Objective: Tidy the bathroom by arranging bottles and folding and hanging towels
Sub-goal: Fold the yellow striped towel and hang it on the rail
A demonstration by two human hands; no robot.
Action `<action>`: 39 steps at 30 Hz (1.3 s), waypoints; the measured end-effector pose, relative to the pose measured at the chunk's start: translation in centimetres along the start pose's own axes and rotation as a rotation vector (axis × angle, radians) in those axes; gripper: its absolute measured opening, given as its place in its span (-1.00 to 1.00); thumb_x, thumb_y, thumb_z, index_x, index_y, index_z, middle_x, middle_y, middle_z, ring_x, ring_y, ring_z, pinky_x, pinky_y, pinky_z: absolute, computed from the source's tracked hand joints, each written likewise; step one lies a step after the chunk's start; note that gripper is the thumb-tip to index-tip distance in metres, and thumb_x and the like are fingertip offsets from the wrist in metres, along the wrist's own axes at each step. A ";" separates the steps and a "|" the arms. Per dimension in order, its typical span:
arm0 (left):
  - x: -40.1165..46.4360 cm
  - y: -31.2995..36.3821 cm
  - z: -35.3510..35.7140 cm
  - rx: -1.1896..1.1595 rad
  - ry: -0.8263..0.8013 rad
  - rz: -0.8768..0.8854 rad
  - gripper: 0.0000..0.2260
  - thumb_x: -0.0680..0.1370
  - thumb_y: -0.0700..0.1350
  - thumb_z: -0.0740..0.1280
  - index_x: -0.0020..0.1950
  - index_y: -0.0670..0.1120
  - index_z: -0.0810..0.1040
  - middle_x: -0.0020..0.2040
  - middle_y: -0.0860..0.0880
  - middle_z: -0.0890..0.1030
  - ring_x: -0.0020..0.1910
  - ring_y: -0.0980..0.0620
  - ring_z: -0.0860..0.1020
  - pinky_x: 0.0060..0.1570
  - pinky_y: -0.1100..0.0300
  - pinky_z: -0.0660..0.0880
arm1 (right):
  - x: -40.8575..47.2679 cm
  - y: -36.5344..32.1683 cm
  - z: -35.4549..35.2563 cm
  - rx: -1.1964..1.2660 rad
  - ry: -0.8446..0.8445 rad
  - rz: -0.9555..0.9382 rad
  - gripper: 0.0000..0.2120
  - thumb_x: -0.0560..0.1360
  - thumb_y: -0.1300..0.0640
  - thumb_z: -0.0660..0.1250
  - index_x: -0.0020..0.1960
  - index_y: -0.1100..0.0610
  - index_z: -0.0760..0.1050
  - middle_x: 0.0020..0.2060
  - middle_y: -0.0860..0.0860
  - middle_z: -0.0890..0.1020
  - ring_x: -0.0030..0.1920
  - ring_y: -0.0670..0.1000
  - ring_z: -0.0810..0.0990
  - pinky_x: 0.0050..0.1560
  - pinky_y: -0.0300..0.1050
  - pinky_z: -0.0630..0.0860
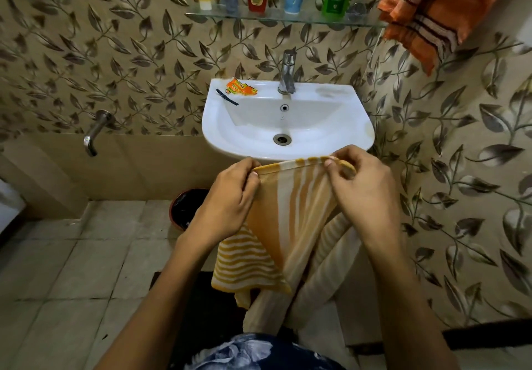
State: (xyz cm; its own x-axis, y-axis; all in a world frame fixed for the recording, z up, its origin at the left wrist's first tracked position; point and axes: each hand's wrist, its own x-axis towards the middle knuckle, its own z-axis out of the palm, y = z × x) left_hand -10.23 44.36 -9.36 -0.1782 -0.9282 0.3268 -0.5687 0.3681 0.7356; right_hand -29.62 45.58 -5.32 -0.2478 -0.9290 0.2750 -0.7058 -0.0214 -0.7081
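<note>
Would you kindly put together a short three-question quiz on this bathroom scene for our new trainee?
1. True or false: both the left hand and the right hand pinch the top edge of the yellow striped towel.
2. How many bottles stand on the glass shelf?
A. three
B. five
C. seven
3. Fill in: the orange sachet lies on the sink rim, to the ____ of the tap as the camera sees it.

Key:
1. True.
2. B: yellow, grey, red, blue and green.
3. Left.
</note>
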 end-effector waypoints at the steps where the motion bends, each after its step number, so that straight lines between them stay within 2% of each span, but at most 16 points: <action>1: -0.1 0.2 0.0 -0.030 -0.004 0.019 -0.82 0.62 -0.17 0.12 -0.09 -0.22 0.45 -0.24 -0.13 0.49 -0.28 -0.01 0.43 -0.27 0.15 0.32 | -0.3 -0.4 0.4 0.013 -0.035 -0.036 -0.84 0.48 0.05 0.37 0.06 -0.01 0.56 -0.05 -0.09 0.64 0.00 -0.07 0.59 0.00 -0.22 0.46; 4: -0.1 1.1 0.1 -0.107 -0.040 0.128 -0.80 0.59 -0.15 0.14 -0.01 -0.24 0.49 -0.19 -0.05 0.52 -0.22 0.11 0.45 -0.22 0.30 0.36 | -0.7 -1.5 1.5 0.161 -0.349 -0.108 -0.65 0.43 0.04 0.45 0.20 -0.07 0.53 0.07 -0.14 0.64 0.10 -0.16 0.58 0.15 -0.21 0.49; 6: -0.3 1.4 0.1 -0.136 -0.051 0.162 -0.79 0.56 -0.17 0.17 0.04 -0.25 0.53 -0.12 -0.02 0.55 -0.15 0.14 0.50 -0.14 0.36 0.39 | -0.6 -1.8 1.9 0.093 -0.446 -0.171 -0.80 0.42 -0.01 0.45 0.04 -0.07 0.60 -0.10 -0.12 0.67 -0.04 -0.16 0.62 0.00 -0.18 0.52; 8: -0.4 1.5 0.0 -0.147 -0.046 0.159 -0.79 0.54 -0.19 0.21 0.07 -0.23 0.55 -0.07 -0.02 0.58 -0.09 0.15 0.53 -0.09 0.39 0.42 | -0.4 -1.6 1.8 0.077 -0.431 -0.172 -0.87 0.41 -0.09 0.44 -0.09 -0.07 0.62 -0.23 -0.11 0.66 -0.18 -0.15 0.60 -0.14 -0.17 0.50; 10: -0.6 1.5 -0.1 -0.115 -0.029 0.171 -0.80 0.50 -0.20 0.27 0.09 -0.19 0.58 -0.05 0.01 0.60 -0.08 0.19 0.54 -0.11 0.41 0.45 | -0.2 -1.3 1.7 0.091 -0.408 -0.174 -0.91 0.40 -0.09 0.43 -0.16 -0.10 0.61 -0.24 -0.12 0.66 -0.14 -0.17 0.60 -0.14 -0.18 0.50; 12: -0.6 1.3 -0.1 0.004 0.026 0.181 -0.80 0.44 -0.20 0.35 0.05 -0.13 0.61 -0.08 0.00 0.65 -0.13 0.17 0.58 -0.15 0.32 0.51 | -0.3 -1.3 1.5 0.112 -0.377 -0.173 -0.95 0.41 -0.04 0.43 -0.22 -0.13 0.59 -0.26 -0.14 0.66 -0.12 -0.19 0.61 -0.11 -0.18 0.53; 15: -0.7 0.2 -0.4 0.177 0.137 0.035 -0.75 0.35 -0.32 0.40 -0.02 -0.10 0.64 -0.14 -0.03 0.69 -0.15 0.03 0.64 -0.13 0.19 0.57 | 0.0 -0.9 1.1 0.158 -0.292 -0.129 -0.86 0.41 0.00 0.43 -0.30 -0.10 0.54 -0.37 -0.17 0.61 -0.23 -0.22 0.59 -0.17 -0.24 0.51; 18: -1.1 -0.4 -0.9 0.123 0.243 -0.132 -0.74 0.32 -0.34 0.42 -0.04 -0.12 0.67 -0.18 -0.04 0.70 -0.20 0.06 0.65 -0.11 0.11 0.61 | 0.7 -0.2 -0.2 0.152 -0.199 -0.084 -0.80 0.42 0.02 0.44 -0.35 -0.10 0.50 -0.45 -0.21 0.54 -0.37 -0.35 0.51 -0.31 -0.46 0.39; 20: -1.1 -0.1 -1.0 0.092 0.257 -0.164 -0.74 0.31 -0.31 0.44 -0.03 -0.12 0.68 -0.18 -0.04 0.70 -0.21 0.08 0.65 -0.10 0.09 0.62 | 1.2 0.4 -0.8 0.122 -0.105 -0.027 -0.82 0.44 0.03 0.41 -0.31 -0.04 0.51 -0.43 -0.19 0.54 -0.33 -0.28 0.54 -0.30 -0.38 0.41; 24: -1.1 0.8 -1.0 0.086 0.256 -0.172 -0.77 0.34 -0.26 0.46 -0.03 -0.10 0.68 -0.17 0.00 0.70 -0.22 0.16 0.63 -0.10 0.21 0.60 | 1.2 0.8 -0.5 0.012 0.016 0.070 -0.90 0.51 0.08 0.32 -0.14 0.08 0.54 -0.27 0.00 0.60 -0.12 0.08 0.58 -0.16 -0.17 0.37; 26: -1.1 0.9 -0.9 0.071 0.217 -0.173 -0.80 0.39 -0.25 0.44 -0.01 -0.09 0.68 -0.17 0.04 0.69 -0.23 0.26 0.59 -0.13 0.40 0.55 | 0.8 0.8 0.2 -0.079 -0.004 0.076 -0.91 0.51 0.12 0.30 -0.03 0.11 0.54 -0.10 0.07 0.63 -0.04 0.10 0.56 -0.10 -0.17 0.37; 28: -1.2 1.2 -0.7 0.051 0.163 -0.142 -0.81 0.44 -0.26 0.41 0.01 -0.08 0.68 -0.14 0.06 0.68 -0.22 0.30 0.56 -0.15 0.54 0.48 | 0.3 0.5 0.9 -0.087 -0.087 0.034 -0.84 0.48 0.13 0.37 0.06 0.04 0.53 -0.01 0.01 0.61 0.00 -0.01 0.54 -0.04 -0.25 0.34; 31: -1.3 1.7 -0.3 0.024 0.115 -0.082 -0.81 0.46 -0.24 0.40 0.03 -0.08 0.68 -0.10 0.05 0.69 -0.14 0.21 0.61 -0.11 0.44 0.52 | -0.6 -0.7 2.1 0.064 -0.388 -0.081 -0.63 0.36 0.09 0.51 0.13 -0.09 0.54 -0.02 -0.17 0.57 -0.04 -0.26 0.51 -0.07 -0.45 0.39; 33: -1.3 1.9 -0.1 0.019 0.086 -0.056 -0.81 0.45 -0.24 0.41 0.04 -0.08 0.67 -0.10 0.03 0.70 -0.14 0.19 0.62 -0.12 0.38 0.55 | -1.0 -1.0 3.0 0.061 -0.519 -0.163 -0.72 0.37 0.06 0.50 0.05 -0.12 0.57 -0.05 -0.19 0.61 -0.03 -0.27 0.55 0.00 -0.40 0.47; 36: -1.4 1.7 -0.2 0.038 0.086 -0.083 -0.79 0.40 -0.24 0.44 0.02 -0.08 0.68 -0.12 0.03 0.70 -0.18 0.25 0.60 -0.14 0.46 0.53 | -1.0 -0.8 3.2 0.018 -0.495 -0.152 -0.96 0.42 0.01 0.44 -0.16 -0.11 0.59 -0.19 -0.14 0.66 -0.07 -0.14 0.61 -0.06 -0.17 0.54; 39: -1.5 1.4 -0.3 0.073 0.169 -0.187 -0.76 0.34 -0.26 0.47 -0.02 -0.09 0.69 -0.14 0.01 0.71 -0.21 0.23 0.60 -0.13 0.38 0.54 | -0.5 -0.3 2.6 -0.009 -0.399 -0.128 -0.87 0.44 0.05 0.41 -0.27 -0.10 0.53 -0.25 -0.14 0.64 -0.11 -0.13 0.59 -0.11 -0.21 0.46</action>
State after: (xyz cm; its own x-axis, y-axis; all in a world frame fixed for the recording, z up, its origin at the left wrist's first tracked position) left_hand -10.52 46.29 -8.69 0.0682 -0.9551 0.2883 -0.6367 0.1808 0.7496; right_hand -27.54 45.08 -6.94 0.1174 -0.9894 0.0860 -0.7201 -0.1444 -0.6787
